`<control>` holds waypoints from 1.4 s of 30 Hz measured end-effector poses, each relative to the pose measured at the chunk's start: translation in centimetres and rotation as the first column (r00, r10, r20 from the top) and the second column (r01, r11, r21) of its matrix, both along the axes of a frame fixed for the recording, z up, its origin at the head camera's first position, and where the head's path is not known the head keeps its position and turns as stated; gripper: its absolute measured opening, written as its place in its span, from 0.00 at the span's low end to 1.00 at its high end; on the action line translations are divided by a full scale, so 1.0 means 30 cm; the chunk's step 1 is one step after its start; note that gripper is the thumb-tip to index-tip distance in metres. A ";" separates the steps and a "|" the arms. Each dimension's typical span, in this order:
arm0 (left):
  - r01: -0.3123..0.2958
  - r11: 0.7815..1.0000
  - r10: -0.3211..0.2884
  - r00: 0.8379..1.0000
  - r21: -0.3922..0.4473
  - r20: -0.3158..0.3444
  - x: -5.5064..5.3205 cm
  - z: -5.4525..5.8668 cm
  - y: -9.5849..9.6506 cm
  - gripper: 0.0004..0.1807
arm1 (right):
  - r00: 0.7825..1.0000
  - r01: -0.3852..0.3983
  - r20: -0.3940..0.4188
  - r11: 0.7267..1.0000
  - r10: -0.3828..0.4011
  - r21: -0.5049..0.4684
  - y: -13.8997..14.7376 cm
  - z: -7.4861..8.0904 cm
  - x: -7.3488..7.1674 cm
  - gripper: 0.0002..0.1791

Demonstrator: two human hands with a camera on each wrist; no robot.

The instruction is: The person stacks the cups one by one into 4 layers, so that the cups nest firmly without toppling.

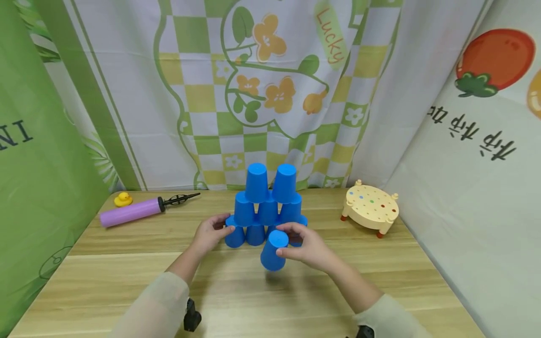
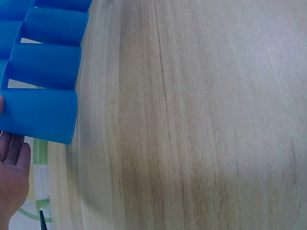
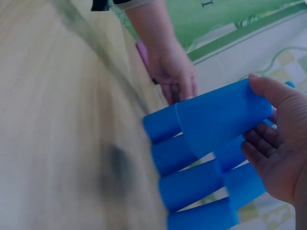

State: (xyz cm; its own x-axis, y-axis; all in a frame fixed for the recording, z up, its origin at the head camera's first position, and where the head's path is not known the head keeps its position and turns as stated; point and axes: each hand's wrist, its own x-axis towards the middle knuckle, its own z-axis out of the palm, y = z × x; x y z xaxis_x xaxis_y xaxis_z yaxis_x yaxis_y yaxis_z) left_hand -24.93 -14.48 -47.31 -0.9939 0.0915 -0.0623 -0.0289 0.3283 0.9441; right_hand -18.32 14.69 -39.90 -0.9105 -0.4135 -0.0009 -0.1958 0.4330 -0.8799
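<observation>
Blue cups point(image 1: 267, 212) stand upside down in a stepped stack: several at the bottom, three above, two on top. My left hand point(image 1: 210, 233) is at the stack's left end, its thumb on the front of the outermost bottom cup point(image 2: 38, 115) and its fingers around the far side. In front of the stack my right hand point(image 1: 307, 249) holds another blue cup point(image 1: 274, 253), upside down and slightly tilted, thumb and fingers near its narrow end. This held cup point(image 3: 223, 115) is above the tabletop and hides part of the bottom row in the head view.
A yellow rubber duck point(image 1: 123, 200) and a purple hand pump point(image 1: 131, 212) with a black nozzle lie at the back left of the wooden table point(image 1: 127, 281). At the back right is a cream pegboard stool point(image 1: 372, 206) with short legs. A patterned curtain point(image 1: 279, 94) hangs behind.
</observation>
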 end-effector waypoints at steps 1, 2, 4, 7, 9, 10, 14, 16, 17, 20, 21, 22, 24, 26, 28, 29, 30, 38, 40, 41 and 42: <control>0.001 1.000 -0.001 1.000 0.002 0.001 -0.001 0.000 0.000 0.29 | 1.000 -0.008 -0.011 1.000 0.008 0.003 0.003 0.026 0.000 0.28; 0.001 1.000 -0.001 1.000 0.005 0.001 -0.001 0.000 0.000 0.29 | 1.000 -0.012 -0.017 1.000 0.012 0.009 0.007 0.051 -0.001 0.28; 0.003 1.000 -0.003 1.000 0.005 -0.001 -0.002 0.000 0.000 0.29 | 0.999 -0.017 -0.035 1.000 0.018 0.024 0.012 0.099 -0.004 0.29; 0.001 1.000 -0.001 1.000 0.003 -0.003 -0.003 -0.003 -0.001 0.29 | 0.997 -0.028 -0.066 0.999 0.031 0.038 0.017 0.166 -0.013 0.29; 0.000 1.000 0.000 1.000 0.000 -0.005 -0.004 -0.004 -0.003 0.29 | 0.994 -0.032 -0.104 0.998 0.037 0.055 0.019 0.212 -0.020 0.29; -0.001 1.000 0.001 1.000 -0.002 -0.006 -0.004 -0.004 -0.004 0.29 | 0.991 -0.034 -0.124 0.998 0.041 0.059 0.019 0.234 -0.023 0.30; -0.001 1.000 0.001 1.000 -0.002 -0.006 -0.003 -0.004 -0.006 0.29 | 0.980 -0.021 -0.194 0.996 0.037 0.083 0.018 0.324 -0.038 0.30; -0.001 1.000 0.001 1.000 -0.003 -0.005 -0.002 -0.003 -0.007 0.29 | 0.977 -0.010 -0.209 0.997 0.027 0.082 0.016 0.371 -0.047 0.31; 0.001 1.000 -0.002 1.000 -0.008 -0.007 -0.001 -0.003 -0.007 0.29 | 0.976 -0.004 -0.217 0.996 0.022 0.084 0.015 0.393 -0.054 0.31; -0.002 1.000 0.002 1.000 -0.012 0.000 0.001 0.000 -0.007 0.29 | 0.973 0.017 -0.232 0.997 0.002 0.081 0.008 0.461 -0.082 0.31; -0.002 1.000 0.002 1.000 -0.015 0.001 0.001 0.001 -0.007 0.29 | 0.973 0.025 -0.233 0.997 -0.006 0.076 0.005 0.482 -0.093 0.31; -0.004 1.000 0.004 1.000 -0.016 0.005 0.001 0.002 -0.006 0.29 | 0.973 0.033 -0.232 0.997 -0.016 0.071 0.001 0.502 -0.105 0.31; -0.005 1.000 0.005 1.000 -0.014 0.009 -0.002 0.001 -0.006 0.29 | 0.973 0.049 -0.226 0.997 -0.035 0.059 -0.008 0.540 -0.130 0.31; -0.005 1.000 0.005 1.000 -0.014 0.009 -0.004 0.000 -0.005 0.29 | 0.973 0.068 -0.222 0.997 -0.056 0.047 -0.022 0.572 -0.153 0.31; -0.007 1.000 0.007 1.000 -0.013 0.012 -0.005 0.000 -0.003 0.29 | 0.972 0.089 -0.222 0.995 -0.078 0.042 -0.040 0.596 -0.176 0.31; -0.010 1.000 0.010 1.000 -0.012 0.014 -0.004 0.000 -0.002 0.28 | 0.971 0.099 -0.222 0.994 -0.087 0.044 -0.048 0.605 -0.188 0.31; -0.014 1.000 0.014 1.000 -0.008 0.019 -0.004 0.000 0.000 0.28 | 0.970 0.108 -0.223 0.993 -0.096 0.045 -0.057 0.612 -0.200 0.31; -0.020 1.000 0.020 0.999 -0.007 0.029 0.000 0.000 0.005 0.28 | 0.969 0.163 -0.198 0.984 -0.147 0.067 -0.099 0.615 -0.293 0.33; -0.023 1.000 0.023 0.999 -0.011 0.029 -0.001 -0.001 0.005 0.28 | 0.970 0.168 -0.189 0.983 -0.153 0.071 -0.105 0.611 -0.308 0.34; -0.020 1.000 0.021 0.999 -0.015 0.025 -0.002 -0.002 0.005 0.28 | 0.970 0.172 -0.184 0.982 -0.157 0.071 -0.107 0.609 -0.314 0.34; -0.018 1.000 0.018 1.000 -0.019 0.022 -0.002 -0.002 0.005 0.28 | 0.971 0.175 -0.181 0.982 -0.159 0.074 -0.109 0.607 -0.320 0.34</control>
State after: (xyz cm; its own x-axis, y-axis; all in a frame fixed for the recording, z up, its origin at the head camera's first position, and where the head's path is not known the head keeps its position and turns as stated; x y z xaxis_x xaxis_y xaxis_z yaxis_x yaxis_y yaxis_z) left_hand -24.98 -14.32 -47.38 -0.9937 0.0724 -0.0861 -0.0560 0.3453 0.9368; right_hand -27.91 11.42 -21.69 -0.9561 -0.2611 0.1332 -0.2602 0.5468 -0.7958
